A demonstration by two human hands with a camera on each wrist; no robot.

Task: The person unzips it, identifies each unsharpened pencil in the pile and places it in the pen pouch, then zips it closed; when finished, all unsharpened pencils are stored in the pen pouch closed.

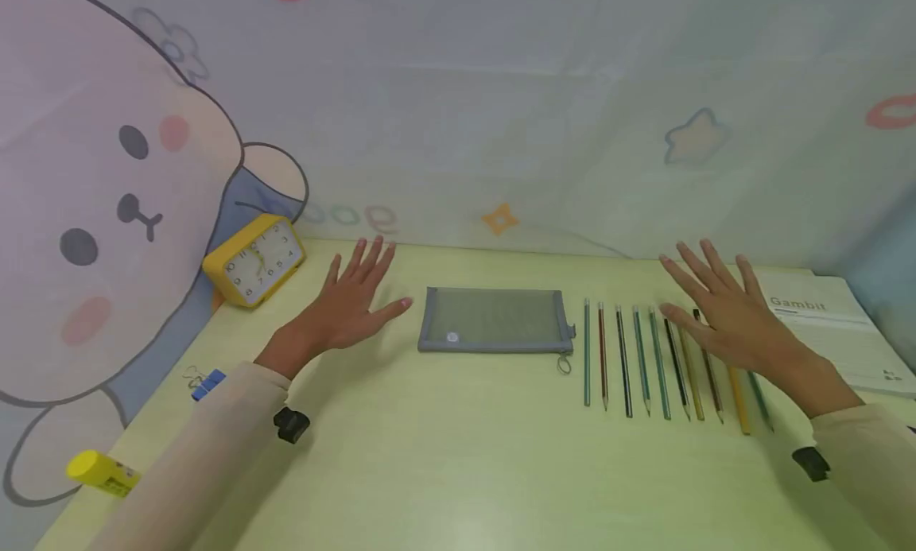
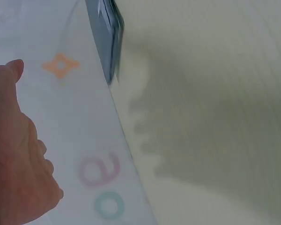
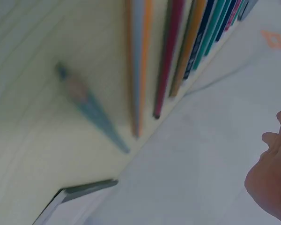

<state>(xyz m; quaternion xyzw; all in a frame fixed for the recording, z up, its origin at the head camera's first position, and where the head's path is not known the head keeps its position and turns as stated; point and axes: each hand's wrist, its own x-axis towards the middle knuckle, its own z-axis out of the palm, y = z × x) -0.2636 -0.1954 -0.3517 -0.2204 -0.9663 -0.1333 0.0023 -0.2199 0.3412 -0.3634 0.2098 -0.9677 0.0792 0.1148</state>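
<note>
1. Both the left hand (image 1: pixel 343 308) and the right hand (image 1: pixel 744 328) are spread, raised and well apart, gripping nothing.
2. A grey mesh zip pouch (image 1: pixel 494 319) lies flat between them at the far middle of the table (image 1: pixel 458 455), just right of the left hand. Its metal ring (image 1: pixel 563 357) hangs at the near right corner; whether the zip is open, I cannot tell.
3. Ten pencils (image 1: pixel 624 360) lie side by side right of the pouch, several with sharpened tips toward the near side. The right hand hides parts of those farthest right.
4. For good handling, I would steady the pouch with the left hand and work the ring with the right.
5. Pencils are probably best pinched mid-shaft, singly, because narrow gaps make neighbours easy to roll.
6. The thick yellow pencil (image 1: pixel 739 400) may need a wider pinch; the "Gambit" notebook (image 1: pixel 851 340) sits close beyond the row's right end.
</note>
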